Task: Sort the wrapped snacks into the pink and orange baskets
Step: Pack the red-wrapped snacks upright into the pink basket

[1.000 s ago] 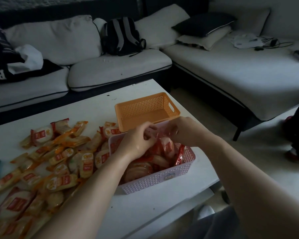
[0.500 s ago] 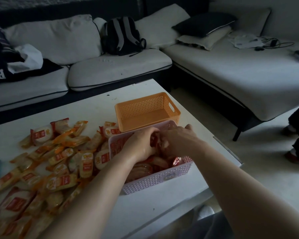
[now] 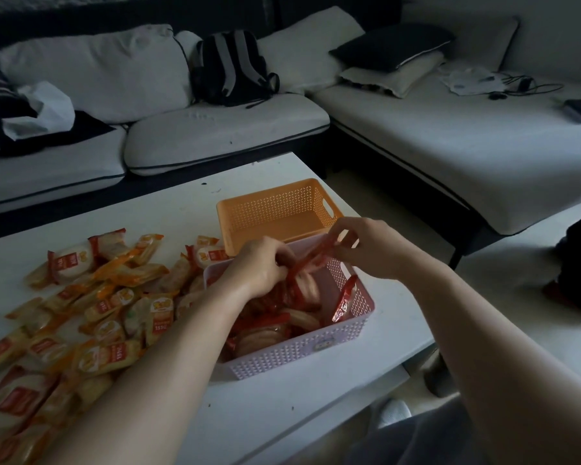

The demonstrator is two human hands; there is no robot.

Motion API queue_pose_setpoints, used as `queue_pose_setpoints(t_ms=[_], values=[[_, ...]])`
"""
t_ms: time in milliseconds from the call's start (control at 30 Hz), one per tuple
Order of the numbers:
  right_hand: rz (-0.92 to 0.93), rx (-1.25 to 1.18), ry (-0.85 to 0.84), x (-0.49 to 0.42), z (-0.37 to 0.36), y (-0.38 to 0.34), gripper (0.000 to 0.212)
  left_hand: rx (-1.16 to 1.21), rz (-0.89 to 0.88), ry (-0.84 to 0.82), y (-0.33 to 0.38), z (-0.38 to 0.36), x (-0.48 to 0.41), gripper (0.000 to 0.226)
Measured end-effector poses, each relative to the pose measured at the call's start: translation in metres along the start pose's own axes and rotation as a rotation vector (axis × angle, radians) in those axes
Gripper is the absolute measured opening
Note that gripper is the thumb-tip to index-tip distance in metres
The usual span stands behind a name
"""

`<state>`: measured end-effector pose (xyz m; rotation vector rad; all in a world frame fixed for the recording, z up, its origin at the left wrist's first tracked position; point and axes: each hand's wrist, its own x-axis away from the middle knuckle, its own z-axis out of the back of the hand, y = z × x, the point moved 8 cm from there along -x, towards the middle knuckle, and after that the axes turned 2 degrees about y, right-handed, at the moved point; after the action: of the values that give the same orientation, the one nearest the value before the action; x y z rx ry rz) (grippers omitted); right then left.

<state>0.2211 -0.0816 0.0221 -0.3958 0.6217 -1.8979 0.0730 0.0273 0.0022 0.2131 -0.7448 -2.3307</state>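
Head view, dim room. Left hand (image 3: 262, 263) and right hand (image 3: 366, 246) both over pink basket (image 3: 302, 360), sharing one red-wrapped snack (image 3: 311, 260): left fingers curled round its lower end, right thumb and fingertips pinching its upper end. Packet stretched slantwise between them above far end of basket, not yet let go. Pink basket at near right of white table (image 3: 299, 414), well stocked with red-wrapped packets lying flat and overlapping, one standing on end against right wall. Orange basket (image 3: 275, 209) just behind pink one on far side, touching or nearly so; no packet showing inside. Loose pile (image 3: 108, 297) spread over left of table up to pink basket's left wall, mostly orange-and-yellow wrappers, a few red-labelled ones mixed in. Judged progress: a fair share of red lot in, orange lot seemingly untouched, bulk of pile left to shift, so probably under halfway. Counts: baskets two, one of each colour; hands two, both busy; packet in hand one; packets in pink basket roughly ten in sight, more likely buried, no exact tally possible; loose pile several dozen, too overlapped and cut off by frame edge for a firm number.
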Motion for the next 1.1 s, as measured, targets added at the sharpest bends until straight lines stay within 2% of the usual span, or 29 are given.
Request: queue_pose_setpoints(t_ms=[100, 200, 333, 533, 633, 667, 767, 900, 1033, 1100], values=[[-0.031, -0.034, 0.088, -0.002, 0.007, -0.002, 0.015, -0.032, 0.010, 0.044, 0.000, 0.012, -0.003, 0.023], [-0.100, -0.048, 0.157, -0.002, 0.013, -0.001, 0.018, -0.057, -0.036, 0.030, 0.007, 0.014, -0.002, 0.028], [-0.196, -0.100, 0.208, -0.001, 0.017, 0.005, 0.018, -0.114, -0.068, -0.012, 0.011, 0.012, 0.000, 0.016], [-0.261, -0.158, 0.237, 0.001, 0.018, 0.011, 0.021, -0.351, -0.202, -0.104, 0.025, -0.005, 0.005, 0.042], [-0.270, -0.197, 0.282, 0.004, 0.022, 0.012, 0.019, -0.431, -0.267, -0.049, 0.033, -0.004, 0.008, 0.036], [-0.271, -0.207, 0.305, 0.005, 0.024, 0.012, 0.019, -0.412, -0.273, -0.014, 0.034, 0.001, 0.008, 0.032], [-0.258, -0.242, 0.408, 0.008, 0.033, 0.012, 0.022, -0.252, -0.203, 0.095, 0.029, 0.018, 0.006, 0.043], [-0.217, -0.303, 0.512, 0.013, 0.044, 0.007, 0.019, 0.125, 0.046, 0.222, 0.005, 0.032, 0.006, 0.044], [-0.211, -0.297, 0.525, 0.014, 0.044, 0.006, 0.017, 0.367, 0.265, 0.186, -0.008, 0.014, 0.010, 0.043], [-0.213, -0.287, 0.527, 0.014, 0.044, 0.006, 0.018, 0.335, 0.307, 0.144, -0.007, 0.003, 0.012, 0.035]])
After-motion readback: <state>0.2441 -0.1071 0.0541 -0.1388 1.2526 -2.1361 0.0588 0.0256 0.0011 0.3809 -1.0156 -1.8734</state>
